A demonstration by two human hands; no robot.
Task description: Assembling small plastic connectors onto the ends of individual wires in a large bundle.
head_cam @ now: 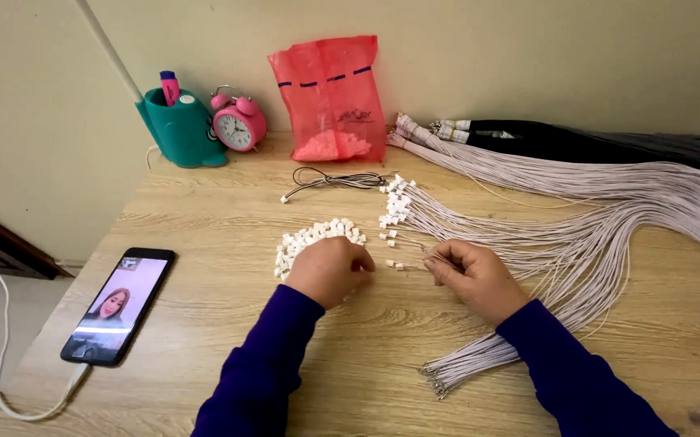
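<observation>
Left hand (329, 269) curled on plugs (309, 239), frame centre; contents can't tell. Right hand (473, 277) pinches wire (439, 259) end. Wires light, floppy—grip nr tip; plugs tiny, slippery.

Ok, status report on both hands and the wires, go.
Left hand resting on pile of white connectors, grip hidden. Right hand pinching a thin white wire. Finished connector-tipped wires fanned just beyond; nothing blocking.

Left hand (329, 269) rests on white connectors (311, 239); right hand (473, 275) pinches a white cord (528, 243).
</observation>
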